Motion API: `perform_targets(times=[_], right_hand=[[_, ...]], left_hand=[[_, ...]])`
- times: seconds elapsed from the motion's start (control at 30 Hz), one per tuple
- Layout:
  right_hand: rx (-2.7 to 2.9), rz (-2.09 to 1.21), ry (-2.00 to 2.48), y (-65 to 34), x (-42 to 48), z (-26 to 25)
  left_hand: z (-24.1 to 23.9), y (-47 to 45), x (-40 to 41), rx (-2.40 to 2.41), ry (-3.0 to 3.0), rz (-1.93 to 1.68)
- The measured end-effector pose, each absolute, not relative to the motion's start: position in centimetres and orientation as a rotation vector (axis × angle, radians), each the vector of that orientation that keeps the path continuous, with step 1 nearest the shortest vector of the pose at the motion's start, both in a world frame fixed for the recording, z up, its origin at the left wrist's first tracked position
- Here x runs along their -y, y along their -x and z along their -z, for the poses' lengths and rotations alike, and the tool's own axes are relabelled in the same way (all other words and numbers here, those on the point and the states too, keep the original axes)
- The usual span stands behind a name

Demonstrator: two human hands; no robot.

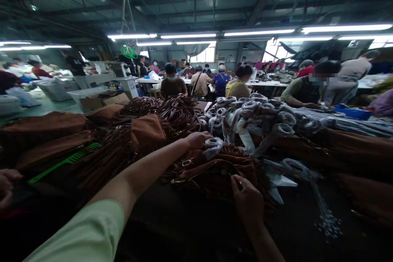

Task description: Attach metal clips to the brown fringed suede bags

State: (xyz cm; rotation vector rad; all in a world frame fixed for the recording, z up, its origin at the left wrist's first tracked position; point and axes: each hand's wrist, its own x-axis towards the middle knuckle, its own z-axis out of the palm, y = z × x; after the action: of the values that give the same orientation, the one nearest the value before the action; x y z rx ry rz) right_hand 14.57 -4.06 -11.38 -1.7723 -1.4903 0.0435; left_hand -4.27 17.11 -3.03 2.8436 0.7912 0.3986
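Dark worktable [190, 223] piled with brown fringed suede bags [215, 170] in a strip-lit factory hall.
Left hand [198, 139] clasps a grey wrapped strap roll [214, 144]; right hand [248, 200] pinches bag fringe.

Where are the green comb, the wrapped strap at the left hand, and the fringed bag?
green comb [63, 163]: head view, on its toothed middle.
wrapped strap [214, 144]: head view, on its grey wrapping.
fringed bag [215, 170]: head view, on its brown body.

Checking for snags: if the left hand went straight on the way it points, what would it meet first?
The left hand would meet the grey wrapped roll directly ahead; it may be touching it now, but depth is unclear.
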Motion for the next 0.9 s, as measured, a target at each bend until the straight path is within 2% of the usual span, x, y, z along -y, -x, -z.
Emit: perform_targets(times=[0.2, 0.5, 0.6, 0.77, 0.9], right_hand=[[1.485, -0.012, 1.774, -14.6, 3.8, 11.8], [1.485, -0.032, 1.805, -14.5, 4.0, 11.4], [1.465, -0.041, 1.811, -14.5, 4.0, 11.4], [1.436, -0.066, 1.805, -14.3, 3.9, 11.0], [1.367, -0.175, 1.821, -14.4, 3.8, 10.2]], left_hand=[[1.0, 9.5, -14.0, -0.352, -3.058, -0.354], [2.9, 7.6, -12.9, -0.003, -2.904, -0.223], [2.1, 7.4, -13.6, -0.068, -2.835, -0.24], [0.4, 5.8, -12.3, -0.374, -2.723, -0.556], [2.0, 2.4, -8.6, -0.479, -2.638, -0.446]])
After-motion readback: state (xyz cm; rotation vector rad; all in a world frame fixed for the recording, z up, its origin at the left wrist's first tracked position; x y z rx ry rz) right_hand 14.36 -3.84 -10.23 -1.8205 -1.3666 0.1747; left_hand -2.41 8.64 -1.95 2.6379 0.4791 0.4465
